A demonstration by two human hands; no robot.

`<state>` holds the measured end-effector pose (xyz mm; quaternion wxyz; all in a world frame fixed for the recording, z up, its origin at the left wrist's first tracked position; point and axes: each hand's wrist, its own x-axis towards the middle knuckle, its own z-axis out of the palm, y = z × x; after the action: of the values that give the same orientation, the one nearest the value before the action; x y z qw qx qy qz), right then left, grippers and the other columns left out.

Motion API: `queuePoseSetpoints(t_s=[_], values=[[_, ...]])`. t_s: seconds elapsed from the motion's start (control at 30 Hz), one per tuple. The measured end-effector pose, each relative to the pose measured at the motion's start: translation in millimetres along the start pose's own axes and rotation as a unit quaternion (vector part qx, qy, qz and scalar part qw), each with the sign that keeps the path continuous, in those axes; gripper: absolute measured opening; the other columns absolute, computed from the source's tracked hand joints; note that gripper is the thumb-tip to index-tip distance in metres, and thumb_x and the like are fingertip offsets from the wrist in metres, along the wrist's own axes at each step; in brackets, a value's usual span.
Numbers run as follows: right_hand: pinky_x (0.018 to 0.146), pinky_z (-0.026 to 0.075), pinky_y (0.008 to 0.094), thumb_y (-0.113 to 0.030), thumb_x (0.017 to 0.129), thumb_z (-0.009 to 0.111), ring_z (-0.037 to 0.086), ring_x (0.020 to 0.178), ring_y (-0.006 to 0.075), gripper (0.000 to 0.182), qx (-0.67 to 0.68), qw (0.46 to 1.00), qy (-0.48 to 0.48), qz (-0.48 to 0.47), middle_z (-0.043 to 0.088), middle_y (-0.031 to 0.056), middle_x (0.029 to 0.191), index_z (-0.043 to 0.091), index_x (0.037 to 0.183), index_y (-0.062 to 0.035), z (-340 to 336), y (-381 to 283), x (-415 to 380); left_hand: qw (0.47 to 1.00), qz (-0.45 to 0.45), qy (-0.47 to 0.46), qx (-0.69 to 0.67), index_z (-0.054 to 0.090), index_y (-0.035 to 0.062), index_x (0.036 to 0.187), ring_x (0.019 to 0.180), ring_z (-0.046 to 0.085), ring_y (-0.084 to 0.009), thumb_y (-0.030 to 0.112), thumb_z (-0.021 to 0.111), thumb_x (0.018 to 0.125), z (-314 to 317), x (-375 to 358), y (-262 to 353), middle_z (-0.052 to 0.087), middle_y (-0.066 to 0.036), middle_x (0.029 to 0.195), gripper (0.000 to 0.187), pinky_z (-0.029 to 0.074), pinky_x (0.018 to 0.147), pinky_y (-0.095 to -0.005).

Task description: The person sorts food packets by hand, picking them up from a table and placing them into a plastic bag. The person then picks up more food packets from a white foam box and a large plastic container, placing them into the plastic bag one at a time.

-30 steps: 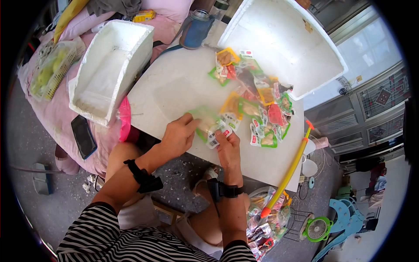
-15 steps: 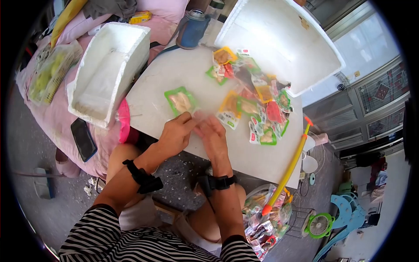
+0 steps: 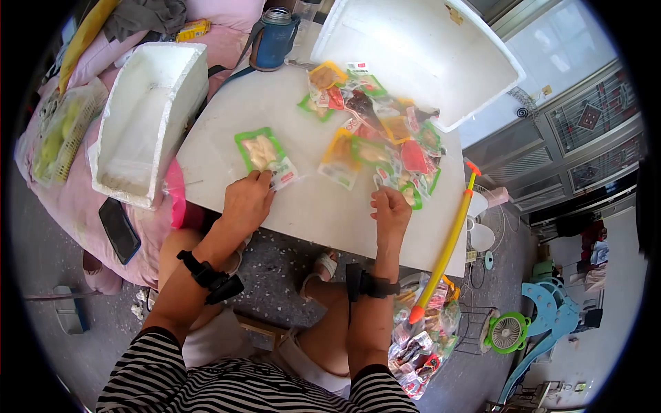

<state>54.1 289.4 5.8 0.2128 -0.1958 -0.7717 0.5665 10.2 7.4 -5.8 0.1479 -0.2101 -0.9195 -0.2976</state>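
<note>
My left hand (image 3: 246, 198) has its fingers pressed together at the lower edge of a green-edged packet (image 3: 260, 153) with pale pieces inside, lying on the white table (image 3: 303, 213). Farther right, my right hand (image 3: 390, 208) is curled closed beside another green-edged packet (image 3: 412, 195) at the near end of the pile; what its fingers hold, if anything, is hidden. The pile holds several packets, among them a yellow-edged one (image 3: 340, 160) and a red one (image 3: 414, 157).
A large white foam box (image 3: 420, 55) stands behind the pile, beside a blue bottle (image 3: 274, 40). Another foam box (image 3: 148, 124) is at the left. A yellow tube (image 3: 447, 251) leans at the table's right edge above a bag of packets (image 3: 423, 344).
My hands, close together before, are now apart. My left hand has moved left to the single packet, and my right hand has moved right to the pile. The camera view has shifted slightly.
</note>
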Motion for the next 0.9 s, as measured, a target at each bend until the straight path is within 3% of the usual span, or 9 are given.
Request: queuePoseSetpoints(t_s=[0.03,0.17,0.23,0.33,0.43,0.57,0.67,0.77,0.9], values=[[0.051,0.048,0.0233,-0.018,0.088,0.063,0.061,0.065,0.0101,0.022,-0.05,0.996,0.047,-0.05,0.068,0.0077,0.083,0.065,0.1,0.0004,-14.4,16.2,10.2,1.0,0.006,0.0,-0.002,0.059,0.0023,0.106,0.07,0.061,-0.0363,0.009,0.066,0.077,2.4,0.7,-1.2,0.06,-0.015,0.083,0.03,0.049,0.061,-0.0445],[0.046,0.044,0.024,-0.02,0.085,0.066,0.055,0.053,0.01,0.028,-0.233,0.967,0.092,0.053,0.064,0.007,0.074,0.063,0.096,0.0053,-49.1,17.3,17.8,0.999,0.033,-0.009,0.006,0.061,0.0029,0.098,0.068,0.061,-0.0359,0.009,0.065,0.077,12.7,1.9,-3.7,0.061,-0.014,0.08,0.023,0.049,0.059,-0.0441],[0.044,0.042,0.0243,-0.019,0.083,0.068,0.052,0.049,0.0102,0.036,-0.232,0.957,0.055,0.167,0.061,0.0072,0.071,0.058,0.105,0.0083,-50.7,1.4,12.9,0.999,0.043,-0.002,0.013,0.062,0.0031,0.092,0.067,0.061,-0.0355,0.007,0.064,0.077,13.6,2.8,-3.7,0.061,-0.014,0.078,0.015,0.049,0.058,-0.0437],[0.042,0.041,0.0247,-0.013,0.079,0.069,0.049,0.048,0.011,0.055,-0.021,0.989,0.076,0.125,0.059,0.0076,0.068,0.044,0.122,0.0103,-29.4,-5.9,2.6,0.998,0.059,0.028,-0.018,0.057,0.0031,0.076,0.065,0.06,-0.0346,0.006,0.061,0.077,9.6,4.6,0.1,0.059,-0.013,0.074,0.005,0.048,0.056,-0.0436],[0.044,0.042,0.0253,-0.006,0.075,0.068,0.05,0.05,0.012,0.069,-0.005,0.99,0.102,0.096,0.057,0.0074,0.068,0.031,0.132,0.0083,-17.9,4.4,10.6,0.996,0.07,0.047,-0.022,0.055,0.003,0.07,0.063,0.059,-0.0341,0.005,0.059,0.077,8.0,3.6,-2.8,0.058,-0.013,0.073,0.008,0.047,0.055,-0.0437],[0.046,0.042,0.0258,-0.003,0.075,0.064,0.051,0.056,0.0111,0.055,0.035,0.987,0.095,0.126,0.057,0.0068,0.074,0.044,0.125,0.0075,-22.9,7.9,5.2,0.997,0.052,0.052,-0.004,0.055,0.0028,0.072,0.063,0.059,-0.0346,0.004,0.059,0.076,1.1,4.3,-6.0,0.058,-0.013,0.073,0.006,0.047,0.055,-0.0438],[0.047,0.044,0.0252,-0.004,0.079,0.062,0.053,0.058,0.0101,0.045,-0.022,0.993,-0.003,0.112,0.058,0.0069,0.076,0.051,0.121,0.0056,-30.5,4.2,-11.5,0.997,0.05,0.057,-0.005,0.054,0.0021,0.074,0.063,0.059,-0.0351,0.004,0.059,0.076,0.0,4.0,-5.7,0.058,-0.014,0.073,0.006,0.047,0.055,-0.0444],[0.051,0.048,0.025,-0.008,0.084,0.062,0.055,0.061,0.0102,0.039,-0.03,0.994,-0.028,0.103,0.061,0.0065,0.081,0.054,0.12,0.0033,-33.1,13.3,-12.1,0.997,0.054,0.052,0.01,0.053,0.001,0.077,0.064,0.059,-0.0358,0.005,0.059,0.076,4.2,4.1,-4.7,0.057,-0.015,0.073,0.008,0.047,0.055,-0.0453],[0.056,0.05,0.025,-0.015,0.087,0.065,0.059,0.064,0.0117,0.037,0.16,0.972,-0.028,0.172,0.064,0.0038,0.087,0.056,0.12,0.0006,-20.7,-13.2,-16.4,0.998,0.038,0.052,0.008,0.052,0.0005,0.078,0.064,0.059,-0.037,0.006,0.059,0.079,5.8,7.1,-3.0,0.057,-0.016,0.073,0.009,0.047,0.055,-0.0457]])
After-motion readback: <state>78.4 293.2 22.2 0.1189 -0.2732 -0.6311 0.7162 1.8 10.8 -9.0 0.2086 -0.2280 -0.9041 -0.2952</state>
